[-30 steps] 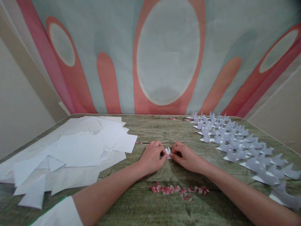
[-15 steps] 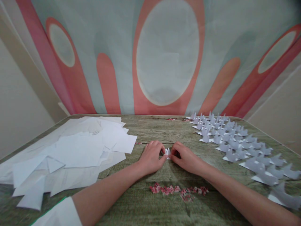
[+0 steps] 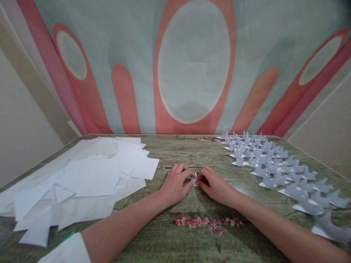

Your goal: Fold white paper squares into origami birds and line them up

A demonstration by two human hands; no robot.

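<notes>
"Trouble, in the head view?"
"Possibly: left hand (image 3: 177, 185) and right hand (image 3: 212, 183) each pinch the folded paper (image 3: 195, 179), grip narrow, midway across the bench (image 3: 181, 148); uneven pulling could tear it or skew a crease."

From the left hand (image 3: 177, 186) and right hand (image 3: 215, 184), open table (image 3: 183, 149) leads toward twelve o'clock until the backdrop (image 3: 193, 73) stops it. Loose paper (image 3: 93, 177) spreads across eight to eleven o'clock, rows of paper birds (image 3: 269, 181) crowd one to four, and toward six the space between the forearms (image 3: 128, 224) lies open.
</notes>
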